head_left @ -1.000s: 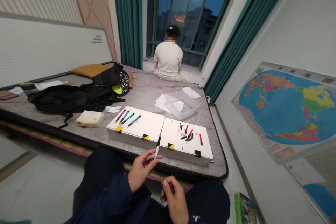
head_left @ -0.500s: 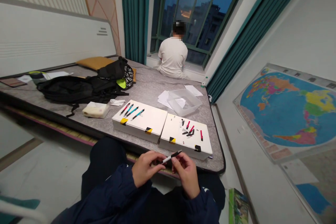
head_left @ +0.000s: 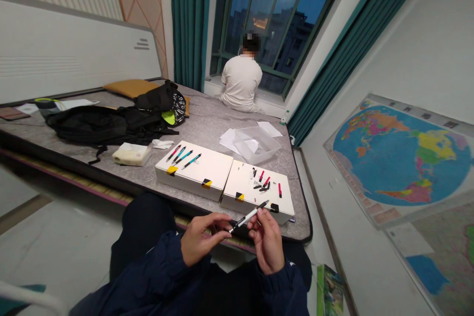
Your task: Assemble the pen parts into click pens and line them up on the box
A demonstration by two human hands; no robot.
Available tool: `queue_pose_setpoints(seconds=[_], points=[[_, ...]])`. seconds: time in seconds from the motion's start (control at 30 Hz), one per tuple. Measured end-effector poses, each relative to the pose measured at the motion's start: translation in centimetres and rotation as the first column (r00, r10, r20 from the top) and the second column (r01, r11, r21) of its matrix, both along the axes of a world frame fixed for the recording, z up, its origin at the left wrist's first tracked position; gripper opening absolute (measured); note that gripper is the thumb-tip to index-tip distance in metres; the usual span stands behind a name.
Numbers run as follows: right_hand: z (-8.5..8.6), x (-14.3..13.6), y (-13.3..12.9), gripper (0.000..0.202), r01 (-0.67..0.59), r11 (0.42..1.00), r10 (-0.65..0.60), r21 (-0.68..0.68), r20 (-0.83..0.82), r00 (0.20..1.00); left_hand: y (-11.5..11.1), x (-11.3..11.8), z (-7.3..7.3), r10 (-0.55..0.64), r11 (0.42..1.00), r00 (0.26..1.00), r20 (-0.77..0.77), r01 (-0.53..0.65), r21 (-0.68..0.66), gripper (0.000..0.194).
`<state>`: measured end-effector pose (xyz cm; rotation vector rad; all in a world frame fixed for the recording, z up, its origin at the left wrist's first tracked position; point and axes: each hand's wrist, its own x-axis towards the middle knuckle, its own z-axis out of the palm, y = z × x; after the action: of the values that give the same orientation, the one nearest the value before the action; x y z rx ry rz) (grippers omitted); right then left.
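Note:
A white and black pen (head_left: 250, 216) slants up to the right between my two hands, above my lap and in front of the boxes. My left hand (head_left: 204, 238) pinches its lower left end between thumb and fingers. With thumb and fingertips, my right hand (head_left: 268, 240) grips the pen nearer its upper, black end. On the left white box (head_left: 207, 168) lie several finished-looking pens (head_left: 184, 156), one red and the others blue. The right white box (head_left: 237, 182) carries red barrel pieces (head_left: 280, 190) and black pen parts (head_left: 264, 187), loosely scattered.
Behind the boxes sit a clear plastic bin (head_left: 259, 145) and papers (head_left: 269, 129) on the grey bed (head_left: 207, 118). To the left are a tissue pack (head_left: 131, 154) and a black backpack (head_left: 99, 126). A person (head_left: 241, 81) sits by the window, back turned.
My right hand has turned and moved slightly right, so more of the pen shows between my hands. The left hand keeps its pinch on the lower end.

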<state>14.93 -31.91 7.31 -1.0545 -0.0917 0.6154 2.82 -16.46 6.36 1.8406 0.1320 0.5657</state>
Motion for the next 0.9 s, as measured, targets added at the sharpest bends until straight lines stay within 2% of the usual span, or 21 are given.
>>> queue_pose_setpoints(seconds=[0.27,0.37,0.43,0.53,0.7,0.77,0.9], points=[[-1.7,-0.7,1.1,0.033,-0.057,0.996,0.061,-0.062,0.058,0.996,-0.1,-0.3,-1.1,-0.167,0.973,0.98,-0.107,0.181,0.144,0.063],[-2.7,-1.1,1.9,0.037,-0.129,0.985,0.136,-0.112,0.056,0.989,-0.1,-0.3,-1.6,-0.151,0.967,0.985,-0.08,0.164,0.196,0.039],[-3.5,-1.0,2.1,0.041,-0.156,0.978,0.162,-0.139,0.037,0.986,1.0,0.1,-2.1,-0.09,0.958,0.991,-0.099,0.114,0.263,0.029],[-5.0,-0.5,1.8,0.055,-0.134,0.973,0.141,-0.189,0.023,0.99,5.2,1.7,-2.9,0.046,0.916,0.991,-0.129,0.01,0.4,0.032],[-7.2,0.2,-0.4,0.058,-0.059,0.972,0.061,-0.228,0.002,0.998,16.1,6.7,-4.1,0.185,0.875,0.974,-0.132,-0.102,0.472,0.024],[-7.8,0.3,-1.4,0.058,-0.046,0.968,0.045,-0.248,-0.012,0.999,19.9,8.7,-4.2,0.243,0.865,0.962,-0.124,-0.156,0.477,0.022],[-9.2,0.3,-2.6,0.058,-0.072,0.955,0.063,-0.287,-0.039,0.997,24.5,11.4,-3.8,0.339,0.841,0.937,-0.085,-0.261,0.474,0.025]])
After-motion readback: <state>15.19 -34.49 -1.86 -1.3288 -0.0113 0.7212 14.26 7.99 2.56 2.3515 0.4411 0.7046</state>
